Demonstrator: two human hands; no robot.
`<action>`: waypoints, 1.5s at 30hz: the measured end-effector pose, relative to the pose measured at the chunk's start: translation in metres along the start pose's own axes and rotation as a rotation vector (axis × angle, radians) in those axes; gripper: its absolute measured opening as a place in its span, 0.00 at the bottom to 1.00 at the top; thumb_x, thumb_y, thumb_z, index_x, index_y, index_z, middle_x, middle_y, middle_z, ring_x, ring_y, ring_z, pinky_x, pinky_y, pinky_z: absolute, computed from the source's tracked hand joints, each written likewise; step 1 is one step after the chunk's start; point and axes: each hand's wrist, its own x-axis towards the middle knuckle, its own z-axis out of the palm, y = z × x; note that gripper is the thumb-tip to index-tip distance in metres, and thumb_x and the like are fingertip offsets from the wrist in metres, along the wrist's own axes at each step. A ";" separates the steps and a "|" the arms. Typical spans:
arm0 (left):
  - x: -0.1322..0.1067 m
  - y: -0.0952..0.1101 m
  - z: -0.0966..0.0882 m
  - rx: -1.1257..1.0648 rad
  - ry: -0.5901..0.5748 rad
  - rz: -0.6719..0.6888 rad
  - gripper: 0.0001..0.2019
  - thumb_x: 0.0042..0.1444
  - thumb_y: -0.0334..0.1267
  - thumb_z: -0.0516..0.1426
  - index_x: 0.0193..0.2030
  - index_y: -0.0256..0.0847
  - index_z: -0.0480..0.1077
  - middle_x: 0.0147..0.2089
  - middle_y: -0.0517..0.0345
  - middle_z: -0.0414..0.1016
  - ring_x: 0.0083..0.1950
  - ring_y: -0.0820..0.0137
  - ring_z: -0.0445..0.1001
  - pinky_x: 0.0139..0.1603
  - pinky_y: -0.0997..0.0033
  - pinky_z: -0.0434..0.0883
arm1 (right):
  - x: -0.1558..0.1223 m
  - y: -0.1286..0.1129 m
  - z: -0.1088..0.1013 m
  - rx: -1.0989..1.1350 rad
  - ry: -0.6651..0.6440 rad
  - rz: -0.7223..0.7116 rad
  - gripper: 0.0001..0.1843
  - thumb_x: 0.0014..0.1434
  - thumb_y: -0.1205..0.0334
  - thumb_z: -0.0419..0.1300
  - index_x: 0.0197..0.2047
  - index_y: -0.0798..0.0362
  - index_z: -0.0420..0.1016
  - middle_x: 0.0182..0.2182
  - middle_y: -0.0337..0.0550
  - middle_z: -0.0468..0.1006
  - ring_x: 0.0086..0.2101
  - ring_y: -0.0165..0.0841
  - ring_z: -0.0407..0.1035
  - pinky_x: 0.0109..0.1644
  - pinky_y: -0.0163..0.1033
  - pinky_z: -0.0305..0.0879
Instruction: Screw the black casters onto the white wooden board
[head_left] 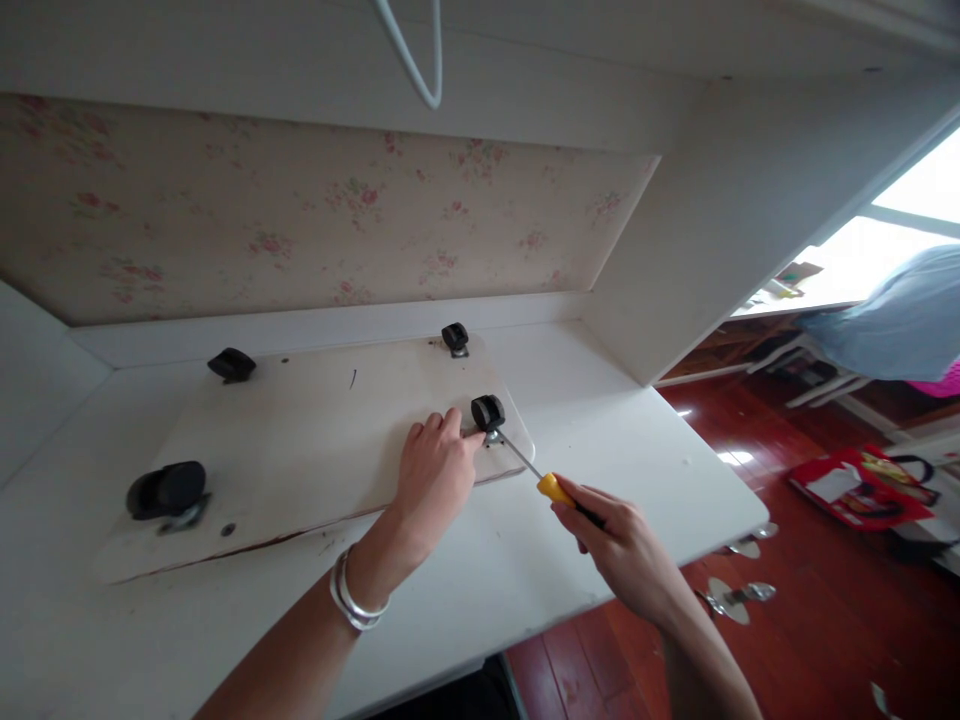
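Observation:
A pale rectangular board (322, 430) lies on the white desktop, with black swivel casters standing on it near its corners. My left hand (435, 470) is at the front right caster (488, 412). Its fingers are curled, and one digit presses against the caster's metal base; any small part under it is hidden. My right hand (619, 535) is closed around a screwdriver (555, 489) with a yellow and black handle. The screwdriver's shaft slants up and left, its tip at that caster's base. Other casters are at the back right (454, 338), back left (232, 364) and front left (166, 490).
Behind the board rises a floral panel (360, 220), and a white side wall (720, 230) stands to the right. A white hook (427, 80) hangs overhead. On the red wooden floor (750, 430) lies a red bag (862, 487), beyond the desk's right edge.

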 end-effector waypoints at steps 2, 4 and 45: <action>-0.001 0.000 0.000 -0.002 -0.010 0.000 0.22 0.67 0.29 0.47 0.54 0.53 0.79 0.42 0.50 0.71 0.44 0.61 0.68 0.44 0.61 0.63 | 0.000 0.000 0.000 0.001 -0.004 -0.004 0.27 0.65 0.44 0.56 0.59 0.49 0.77 0.42 0.45 0.81 0.34 0.34 0.71 0.35 0.37 0.66; -0.002 0.001 0.001 -0.010 -0.025 -0.007 0.22 0.67 0.29 0.48 0.55 0.53 0.78 0.42 0.50 0.71 0.44 0.61 0.68 0.44 0.61 0.64 | -0.001 -0.001 0.001 -0.002 -0.006 -0.005 0.27 0.65 0.44 0.55 0.60 0.50 0.77 0.41 0.45 0.81 0.34 0.34 0.71 0.35 0.37 0.66; -0.010 0.010 0.005 -0.010 -0.008 -0.029 0.21 0.67 0.28 0.48 0.55 0.50 0.77 0.40 0.51 0.71 0.43 0.62 0.69 0.43 0.62 0.62 | -0.002 0.004 -0.002 0.005 -0.040 0.018 0.28 0.65 0.41 0.55 0.60 0.48 0.77 0.48 0.45 0.79 0.37 0.34 0.69 0.40 0.38 0.66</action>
